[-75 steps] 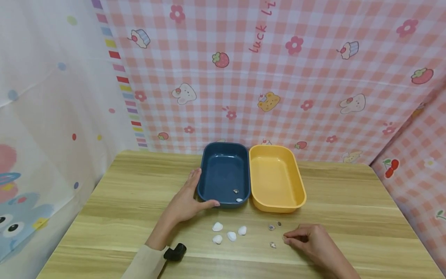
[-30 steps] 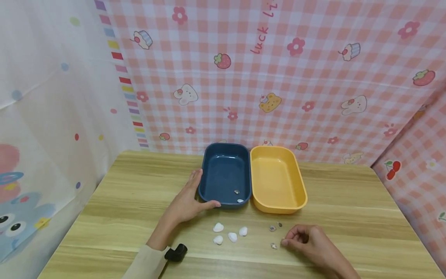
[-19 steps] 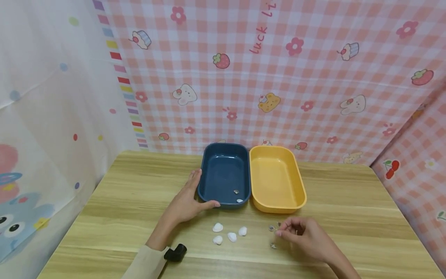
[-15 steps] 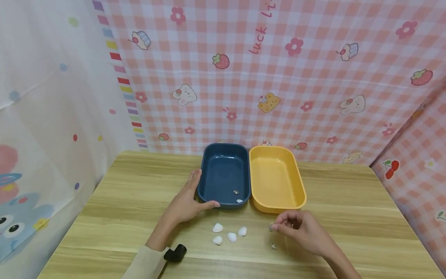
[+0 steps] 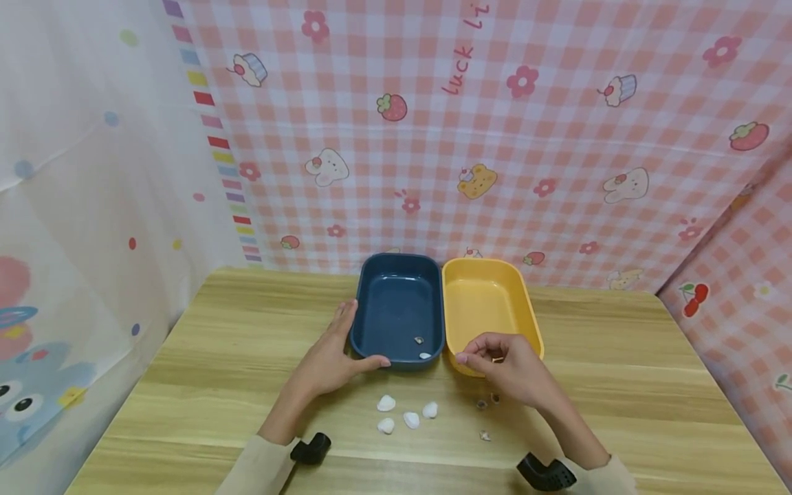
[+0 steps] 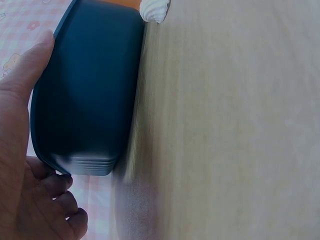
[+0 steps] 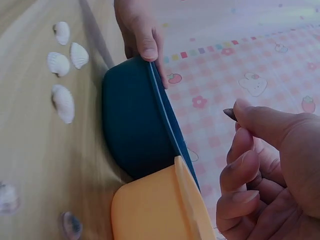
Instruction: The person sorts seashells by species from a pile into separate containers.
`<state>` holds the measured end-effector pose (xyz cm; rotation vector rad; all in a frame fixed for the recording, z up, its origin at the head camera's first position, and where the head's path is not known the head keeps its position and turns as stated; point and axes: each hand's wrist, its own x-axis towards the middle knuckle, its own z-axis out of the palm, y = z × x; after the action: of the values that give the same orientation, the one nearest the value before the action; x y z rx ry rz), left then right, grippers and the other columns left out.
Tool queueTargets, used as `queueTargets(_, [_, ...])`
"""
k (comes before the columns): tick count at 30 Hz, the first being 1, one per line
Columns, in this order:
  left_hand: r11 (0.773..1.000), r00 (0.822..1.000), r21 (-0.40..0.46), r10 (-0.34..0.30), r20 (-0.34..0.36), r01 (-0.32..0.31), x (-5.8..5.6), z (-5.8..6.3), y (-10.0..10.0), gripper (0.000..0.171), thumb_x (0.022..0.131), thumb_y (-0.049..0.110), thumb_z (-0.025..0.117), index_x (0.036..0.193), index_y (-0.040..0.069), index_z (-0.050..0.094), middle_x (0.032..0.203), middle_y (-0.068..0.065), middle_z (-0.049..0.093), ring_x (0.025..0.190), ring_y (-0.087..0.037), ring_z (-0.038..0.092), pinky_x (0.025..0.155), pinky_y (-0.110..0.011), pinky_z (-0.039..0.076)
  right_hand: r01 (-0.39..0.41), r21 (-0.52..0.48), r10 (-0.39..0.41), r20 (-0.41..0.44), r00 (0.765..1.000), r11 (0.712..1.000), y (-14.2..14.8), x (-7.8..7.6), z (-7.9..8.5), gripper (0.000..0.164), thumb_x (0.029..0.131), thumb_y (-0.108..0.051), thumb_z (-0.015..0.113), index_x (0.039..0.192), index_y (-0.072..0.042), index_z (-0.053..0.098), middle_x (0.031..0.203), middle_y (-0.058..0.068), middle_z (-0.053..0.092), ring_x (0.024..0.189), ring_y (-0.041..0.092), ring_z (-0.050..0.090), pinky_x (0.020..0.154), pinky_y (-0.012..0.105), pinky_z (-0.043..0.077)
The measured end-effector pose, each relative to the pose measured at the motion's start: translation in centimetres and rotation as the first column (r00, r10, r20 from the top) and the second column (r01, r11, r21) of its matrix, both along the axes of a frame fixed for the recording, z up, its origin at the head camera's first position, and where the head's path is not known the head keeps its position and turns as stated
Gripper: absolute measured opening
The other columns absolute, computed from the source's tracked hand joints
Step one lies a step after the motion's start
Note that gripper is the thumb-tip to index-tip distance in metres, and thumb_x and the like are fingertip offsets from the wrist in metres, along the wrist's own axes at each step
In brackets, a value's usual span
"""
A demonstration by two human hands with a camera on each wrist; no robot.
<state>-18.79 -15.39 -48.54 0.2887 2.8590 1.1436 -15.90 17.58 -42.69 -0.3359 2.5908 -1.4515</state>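
2 small shells (image 5: 419,340) lie near the front of the blue tray (image 5: 396,302), left hand (image 5: 328,361) gripping its left front corner, thumb spread from fingers. Right of it, the yellow tray (image 5: 479,302). And the right hand (image 5: 513,368) has risen forward from the table, thumb and fingertip pinching 1 dark shell (image 7: 230,114)! 4 white shells (image 5: 411,420) sit before the blue tray; open table (image 5: 247,330) stretches left.

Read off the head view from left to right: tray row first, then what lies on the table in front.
Tray row: left hand, dark blue rectangular plastic tray, yellow rectangular plastic tray. In front: four white ribbed seashells, three small brownish-grey shells. Left out: right hand, overlapping the yellow tray.
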Motion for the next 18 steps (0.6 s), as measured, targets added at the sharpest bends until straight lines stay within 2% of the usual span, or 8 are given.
queueTargets(3, [1.0,1.0,0.0,-0.003,-0.002,0.003,0.0,0.0,0.0,0.13,0.072,0.077,0.077,0.167,0.019,0.009,0.175,-0.004,0.008,0.162,-0.026,0.008,0.124,-0.062,0.025,0.006,-0.016,-0.006,0.0,1.0,1.0,-0.4,-0.9,0.0,0.024,0.09,-0.038,0.08,0.088,-0.015,0.075,0.081,0.009,0.071,0.068,0.014,0.058,0.054,0.021,0.046])
queueTargets(8, [1.0,1.0,-0.006,-0.004,-0.002,0.004,0.0,0.1,-0.1,0.131,0.071,0.079,0.075,0.167,0.02,0.009,0.175,-0.005,0.007,0.162,-0.027,0.008,0.124,-0.062,0.025,0.018,-0.045,-0.017,0.036,0.999,0.999,-1.1,-2.1,0.2,0.029,0.091,-0.042,0.078,0.092,-0.013,0.076,0.074,0.005,0.063,0.062,0.015,0.051,0.051,0.021,0.039])
queueTargets(12, [1.0,1.0,-0.001,-0.002,0.001,0.002,0.0,0.1,0.0,0.128,0.073,0.075,0.077,0.167,0.02,0.008,0.175,-0.005,0.007,0.162,-0.027,0.007,0.124,-0.062,0.025,0.008,-0.082,-0.003,0.059,0.998,0.997,-1.6,-3.1,0.2,0.033,0.092,-0.043,0.076,0.095,-0.01,0.076,0.068,0.002,0.055,0.057,0.014,0.045,0.049,0.02,0.035])
queueTargets(18, [1.0,1.0,0.0,0.0,0.004,0.0,0.0,0.1,0.0,0.127,0.075,0.071,0.079,0.167,0.02,0.008,0.175,-0.006,0.007,0.162,-0.028,0.008,0.124,-0.063,0.025,-0.003,-0.097,0.01,0.076,0.997,0.995,-2.8,-4.4,-0.1,0.037,0.096,-0.04,0.073,0.103,-0.003,0.076,0.067,0.0,0.054,0.056,0.014,0.045,0.05,0.021,0.036])
